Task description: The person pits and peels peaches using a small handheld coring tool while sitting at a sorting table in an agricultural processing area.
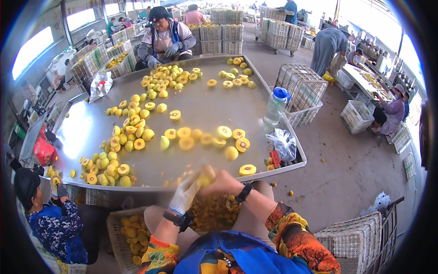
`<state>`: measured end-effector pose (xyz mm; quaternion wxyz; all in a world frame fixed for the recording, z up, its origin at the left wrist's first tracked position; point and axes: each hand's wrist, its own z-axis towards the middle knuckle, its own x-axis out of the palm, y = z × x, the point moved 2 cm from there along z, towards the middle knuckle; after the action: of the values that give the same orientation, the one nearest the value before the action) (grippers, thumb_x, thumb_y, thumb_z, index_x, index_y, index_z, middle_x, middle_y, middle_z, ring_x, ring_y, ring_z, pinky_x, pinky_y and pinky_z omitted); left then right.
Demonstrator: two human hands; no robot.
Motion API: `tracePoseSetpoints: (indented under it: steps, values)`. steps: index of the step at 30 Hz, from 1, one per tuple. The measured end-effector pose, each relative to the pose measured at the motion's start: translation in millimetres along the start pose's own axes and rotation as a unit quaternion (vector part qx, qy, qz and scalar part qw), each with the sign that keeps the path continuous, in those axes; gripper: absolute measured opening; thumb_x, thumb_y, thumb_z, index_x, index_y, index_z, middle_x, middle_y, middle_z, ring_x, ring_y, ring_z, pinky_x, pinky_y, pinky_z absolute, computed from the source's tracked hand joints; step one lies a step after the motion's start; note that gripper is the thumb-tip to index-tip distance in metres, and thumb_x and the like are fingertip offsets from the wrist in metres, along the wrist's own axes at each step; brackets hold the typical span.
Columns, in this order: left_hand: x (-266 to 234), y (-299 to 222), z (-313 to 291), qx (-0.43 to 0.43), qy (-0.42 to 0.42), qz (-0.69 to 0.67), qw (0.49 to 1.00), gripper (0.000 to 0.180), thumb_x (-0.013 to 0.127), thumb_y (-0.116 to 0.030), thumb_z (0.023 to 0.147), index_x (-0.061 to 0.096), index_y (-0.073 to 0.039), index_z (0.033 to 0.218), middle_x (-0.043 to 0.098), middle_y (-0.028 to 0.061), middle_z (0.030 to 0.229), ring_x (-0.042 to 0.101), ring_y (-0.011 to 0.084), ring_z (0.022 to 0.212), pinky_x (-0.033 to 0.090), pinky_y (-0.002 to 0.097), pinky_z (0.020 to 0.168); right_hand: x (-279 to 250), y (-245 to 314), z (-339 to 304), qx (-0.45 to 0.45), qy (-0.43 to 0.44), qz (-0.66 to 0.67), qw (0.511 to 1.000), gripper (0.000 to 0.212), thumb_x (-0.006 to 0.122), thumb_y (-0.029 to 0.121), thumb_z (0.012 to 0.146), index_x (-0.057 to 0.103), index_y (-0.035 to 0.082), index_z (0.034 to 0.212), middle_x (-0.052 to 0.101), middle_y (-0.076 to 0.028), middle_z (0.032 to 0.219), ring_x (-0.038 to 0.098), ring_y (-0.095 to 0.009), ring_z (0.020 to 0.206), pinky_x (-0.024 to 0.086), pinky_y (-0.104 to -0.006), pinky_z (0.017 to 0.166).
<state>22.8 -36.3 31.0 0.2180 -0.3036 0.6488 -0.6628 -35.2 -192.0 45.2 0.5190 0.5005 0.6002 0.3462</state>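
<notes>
My left hand (186,193), in a white knit glove, is closed round a yellow peach (206,177) above the near edge of the metal table (214,98). Bare and closed, my right hand (223,183) meets the left at the fruit. Motion blur smears both hands; whatever the right fingers grip is hidden. Beyond them lie halved peaches (224,132) with pits showing, several blurred. A long heap of peaches (132,125) runs down the table's left side. Between my knees, under my hands, is a mass of yellow-brown fruit pieces (214,212).
A crate of peach halves (135,235) stands left of my legs. On the table's right are a blue-capped water bottle (277,106) and a clear plastic bag (284,144). Co-workers sit at the far side (165,41) and near left (52,219). White crates (349,242) stand at right.
</notes>
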Motion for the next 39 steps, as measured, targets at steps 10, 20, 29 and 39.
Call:
tracePoseSetpoints:
  steps: [10, 20, 29, 39]
  values:
    - [-21, 39, 9, -0.047, -0.102, -0.298, 0.948, 0.038, 0.048, -0.027, 0.091, 0.046, -0.006, 0.123, 0.056, 0.0128, 0.109, 0.062, 0.0231, 0.087, 0.049, 0.0249, 0.052, -10, -51, 23, 0.036, -0.045, 0.53, 0.846, 0.039, 0.061, 0.022, 0.081, 0.05, 0.004, 0.114, 0.06, -0.004, 0.076, 0.05, -0.01, 0.048, 0.041, -0.0235, 0.043]
    - [-29, 21, -10, -0.072, -0.222, -0.371, 0.899, 0.055, 0.041, -0.054, 0.089, 0.048, -0.007, 0.117, 0.059, 0.0136, 0.102, 0.062, 0.0265, 0.082, 0.047, 0.0302, 0.047, -11, -50, 33, 0.007, -0.118, -0.376, 0.919, 0.042, 0.071, 0.03, 0.066, 0.059, -0.003, 0.089, 0.062, -0.021, 0.077, 0.061, -0.034, 0.077, 0.046, -0.0397, 0.073]
    - [-38, 64, -71, -0.042, -0.26, -0.2, 0.944, 0.052, 0.036, -0.048, 0.093, 0.057, -0.002, 0.103, 0.062, 0.0082, 0.095, 0.059, 0.0161, 0.086, 0.05, 0.0288, 0.077, 87, -41, -36, -0.123, -0.16, -0.018, 0.979, 0.035, 0.066, 0.021, 0.079, 0.058, 0.003, 0.108, 0.063, -0.021, 0.089, 0.063, -0.029, 0.08, 0.05, -0.035, 0.07]
    - [28, 58, -166, -0.071, -0.202, -0.283, 0.935, 0.042, 0.046, -0.044, 0.091, 0.058, -0.005, 0.102, 0.063, 0.0072, 0.093, 0.059, 0.0162, 0.083, 0.047, 0.0281, 0.074, 146, -52, -136, -0.072, -0.179, -0.016, 0.981, 0.035, 0.066, 0.026, 0.078, 0.057, 0.001, 0.102, 0.063, -0.017, 0.074, 0.062, -0.028, 0.067, 0.047, -0.036, 0.062]
